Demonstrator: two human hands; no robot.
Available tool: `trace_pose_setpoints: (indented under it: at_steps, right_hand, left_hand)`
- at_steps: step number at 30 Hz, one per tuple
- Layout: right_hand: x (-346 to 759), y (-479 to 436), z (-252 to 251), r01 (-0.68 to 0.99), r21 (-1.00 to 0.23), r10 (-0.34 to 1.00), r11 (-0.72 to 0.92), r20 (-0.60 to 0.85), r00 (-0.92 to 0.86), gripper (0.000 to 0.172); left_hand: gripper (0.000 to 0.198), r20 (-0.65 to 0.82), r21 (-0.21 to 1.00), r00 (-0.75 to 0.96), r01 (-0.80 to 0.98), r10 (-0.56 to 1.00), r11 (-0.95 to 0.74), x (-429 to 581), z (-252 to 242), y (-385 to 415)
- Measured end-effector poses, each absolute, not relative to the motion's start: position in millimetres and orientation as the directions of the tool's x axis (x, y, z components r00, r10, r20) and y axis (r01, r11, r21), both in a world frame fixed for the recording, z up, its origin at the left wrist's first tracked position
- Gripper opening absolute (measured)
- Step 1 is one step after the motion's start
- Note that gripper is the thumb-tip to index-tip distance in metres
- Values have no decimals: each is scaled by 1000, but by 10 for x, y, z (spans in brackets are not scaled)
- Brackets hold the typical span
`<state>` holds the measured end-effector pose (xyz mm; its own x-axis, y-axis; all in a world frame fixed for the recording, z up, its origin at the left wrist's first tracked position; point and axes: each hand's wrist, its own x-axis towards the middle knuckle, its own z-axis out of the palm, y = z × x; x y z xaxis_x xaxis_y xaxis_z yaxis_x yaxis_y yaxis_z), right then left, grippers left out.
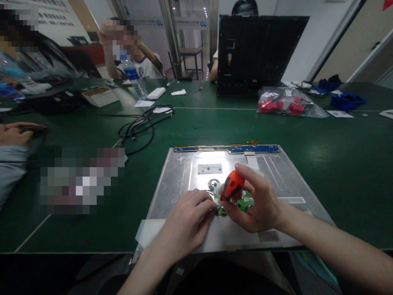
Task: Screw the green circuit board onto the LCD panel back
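Lower centre of frame: my left hand [187, 221], fingers curled, tips pressed on green circuit board [242, 203], gripping nothing. Board sits mid metal panel [276, 172] on green table [337, 143]. Right of it: my right hand [258, 200] clenched round orange screwdriver [231, 185], tip down at board.

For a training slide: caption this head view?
Right hand holds orange screwdriver over green circuit board on metal panel.

Right of metal panel [285, 172] surface [337, 164] open; left partly blocked by cable tangle [144, 123]; black chassis [258, 53] walls far side.
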<state>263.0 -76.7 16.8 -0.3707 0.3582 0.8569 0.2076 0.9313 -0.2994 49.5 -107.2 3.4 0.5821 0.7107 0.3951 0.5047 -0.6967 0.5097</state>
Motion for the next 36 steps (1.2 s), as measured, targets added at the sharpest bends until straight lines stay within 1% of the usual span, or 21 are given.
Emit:
trace_pose_setpoints:
  at_steps: [6, 9, 16, 32, 36]
  right_hand:
    - [2620, -762, 173, 230, -279, 347, 932, 868, -356, 76]
    - [2627, -762, 185, 232, -273, 344, 934, 865, -365, 78]
    - [2653, -762, 197, 172, -299, 344, 939, 850, -399, 85]
    - [2620, -769, 172, 219, -288, 352, 932, 863, -362, 83]
    - [2625, -762, 195, 227, -264, 333, 938, 869, -366, 80]
  left_hand:
    - [18, 415, 506, 580, 492, 701, -708, 499, 31, -1070]
    - [17, 409, 509, 583, 493, 702, -706, 505, 31, -1067]
    - [19, 391, 513, 585, 502, 710, -696, 507, 28, -1065]
    - [18, 394, 510, 586, 501, 708, -699, 497, 28, -1066]
    - [19, 396, 512, 591, 492, 702, -704, 498, 33, -1063]
